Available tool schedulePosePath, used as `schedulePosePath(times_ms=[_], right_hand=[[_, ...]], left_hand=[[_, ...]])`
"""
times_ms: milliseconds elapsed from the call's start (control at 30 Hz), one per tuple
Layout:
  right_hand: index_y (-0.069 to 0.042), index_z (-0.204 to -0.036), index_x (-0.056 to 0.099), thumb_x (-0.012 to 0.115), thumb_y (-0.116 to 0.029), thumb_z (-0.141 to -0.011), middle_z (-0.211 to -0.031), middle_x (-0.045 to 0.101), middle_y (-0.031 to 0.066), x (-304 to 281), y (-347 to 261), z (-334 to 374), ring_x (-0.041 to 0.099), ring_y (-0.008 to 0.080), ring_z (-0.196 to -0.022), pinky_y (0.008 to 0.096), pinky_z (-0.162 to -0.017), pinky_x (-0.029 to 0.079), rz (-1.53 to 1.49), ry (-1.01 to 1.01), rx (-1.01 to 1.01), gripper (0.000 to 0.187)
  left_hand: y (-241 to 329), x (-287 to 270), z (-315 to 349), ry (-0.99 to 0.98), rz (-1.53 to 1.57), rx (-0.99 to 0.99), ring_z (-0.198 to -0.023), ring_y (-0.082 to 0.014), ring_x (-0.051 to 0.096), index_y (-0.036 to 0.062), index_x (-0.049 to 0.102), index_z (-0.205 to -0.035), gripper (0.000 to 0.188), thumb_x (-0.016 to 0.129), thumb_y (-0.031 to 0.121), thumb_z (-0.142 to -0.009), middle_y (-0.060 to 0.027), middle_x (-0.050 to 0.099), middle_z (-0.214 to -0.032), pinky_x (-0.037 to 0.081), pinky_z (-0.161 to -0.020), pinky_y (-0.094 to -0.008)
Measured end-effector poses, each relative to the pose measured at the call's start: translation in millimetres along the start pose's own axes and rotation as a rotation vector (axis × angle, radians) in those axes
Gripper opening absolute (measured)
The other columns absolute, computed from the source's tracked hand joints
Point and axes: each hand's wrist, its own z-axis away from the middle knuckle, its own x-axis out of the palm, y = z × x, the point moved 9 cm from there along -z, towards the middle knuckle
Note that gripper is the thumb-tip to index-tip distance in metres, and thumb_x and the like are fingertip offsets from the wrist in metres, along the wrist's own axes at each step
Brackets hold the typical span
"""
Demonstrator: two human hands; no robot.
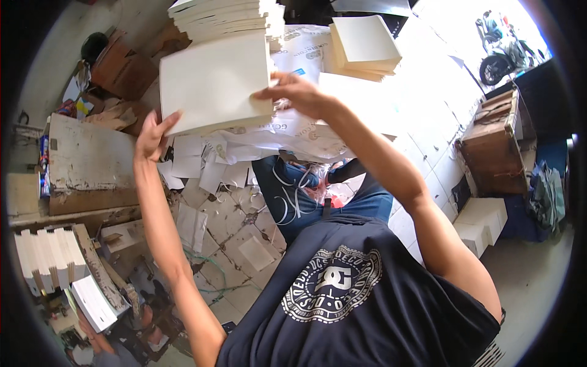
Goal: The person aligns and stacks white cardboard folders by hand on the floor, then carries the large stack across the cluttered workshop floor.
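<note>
A thick block of cream paper [214, 79] lies in front of me, its top sheet blank. My left hand [154, 136] grips its near left corner, thumb on top and the other fingers mostly hidden at the edge. At the right edge, my right hand [296, 95] holds the block with its thumb over the top and its fingers along the side. Directly behind rises a tall pile of similar paper blocks [223, 18]. Further right is a smaller cream paper stack [367, 40]. White printed plastic wrapping [299, 52] covers the work surface beneath.
Scrap sheets [199, 165] litter the tiled floor. Cardboard boxes [122, 67] and a worn panel [92, 153] stand left. At lower left, another person's hand [95, 333] is by a white paper block [95, 303]. A wooden cabinet [492, 147] and motorbike [504, 49] are right.
</note>
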Motion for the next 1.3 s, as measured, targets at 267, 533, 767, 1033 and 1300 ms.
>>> schedulePosePath(times_ms=[267, 533, 767, 1033, 1300], right_hand=[[-0.007, -0.130, 0.056, 0.083, -0.044, -0.075, -0.121, 0.063, 0.0148, -30.5, -53.9, -57.4, 0.061, 0.0250, -0.111, 0.0385, -0.096, 0.050, 0.495, -0.050, -0.458, 0.072], [0.008, -0.152, 0.010, 0.078, -0.046, -0.080, -0.157, 0.022, 0.0274, -8.3, -22.4, -24.8, 0.023, 0.0356, -0.147, 0.0410, -0.118, 0.026, 0.594, 0.301, -0.511, 0.112], [-0.010, -0.149, 0.036, 0.080, -0.030, -0.082, -0.151, 0.040, 0.0125, -40.5, -23.6, -30.2, 0.039, 0.0268, -0.138, 0.0441, -0.106, 0.042, 0.351, 0.248, -0.526, 0.082], [-0.003, -0.127, 0.053, 0.087, -0.027, -0.063, -0.119, 0.061, 0.0176, -35.6, -25.6, -19.8, 0.058, 0.0341, -0.114, 0.0404, -0.098, 0.045, 0.418, 0.305, -0.616, 0.076], [-0.004, -0.137, 0.047, 0.085, -0.028, -0.069, -0.129, 0.057, 0.0129, -64.8, -40.2, 6.7, 0.052, 0.0225, -0.122, 0.0345, -0.105, 0.041, -0.175, 0.383, -0.541, 0.081]], left_hand=[[32.5, -3.3, -33.2, 0.189, -0.400, 0.284, -0.117, -0.0187, 0.056, -0.0026, 0.055, -0.128, 0.055, 0.077, 0.019, -0.083, -0.0120, 0.063, -0.124, 0.042, -0.101, -0.0340], [8.5, 34.8, -15.1, 0.401, -0.162, 0.465, -0.119, -0.0164, 0.051, -0.0022, 0.046, -0.135, 0.055, 0.070, 0.023, -0.092, -0.0095, 0.056, -0.131, 0.036, -0.104, -0.0310], [87.2, 36.7, 7.7, 0.611, -0.679, 0.814, -0.144, -0.0294, 0.028, -0.0018, 0.024, -0.151, 0.105, 0.080, 0.049, -0.078, -0.0181, 0.031, -0.155, 0.023, -0.117, -0.0389], [124.5, 136.3, -56.7, 0.026, -1.426, 0.337, -0.121, -0.0376, 0.053, 0.0034, 0.044, -0.138, 0.101, 0.091, 0.038, -0.056, -0.0194, 0.057, -0.127, 0.042, -0.102, -0.0456], [166.7, 164.3, 6.8, 0.338, -0.968, 0.591, -0.089, -0.0244, 0.068, 0.0006, 0.060, -0.112, 0.058, 0.090, 0.018, -0.065, -0.0153, 0.070, -0.099, 0.053, -0.081, -0.0360]])
